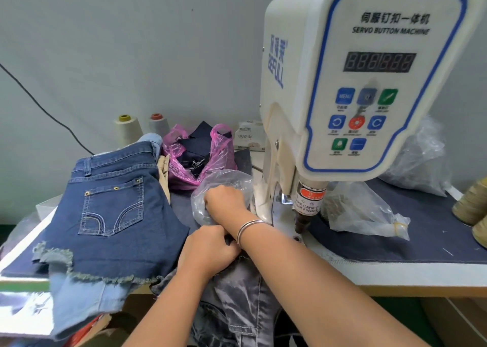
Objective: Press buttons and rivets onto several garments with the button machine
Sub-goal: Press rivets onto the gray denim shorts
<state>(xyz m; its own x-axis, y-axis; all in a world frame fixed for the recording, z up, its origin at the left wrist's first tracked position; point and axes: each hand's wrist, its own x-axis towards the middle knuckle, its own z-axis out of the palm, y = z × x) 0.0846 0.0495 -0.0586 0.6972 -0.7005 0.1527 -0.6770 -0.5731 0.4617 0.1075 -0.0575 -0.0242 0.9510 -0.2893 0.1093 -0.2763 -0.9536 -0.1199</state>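
The grey jeans [237, 294] hang limp and floppy off the table edge below the button machine [342, 83] — left hand [208, 252] bunches the waistband; right hand [224, 201] reaches curled into a clear bag [224, 180], contents unclear — best held by that stiffer waistband

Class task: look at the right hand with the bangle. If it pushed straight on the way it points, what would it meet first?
The right hand already reaches into the clear crinkled plastic bag; pushing on, it would probably meet the pink plastic bag of dark cloth, though depth is unclear.
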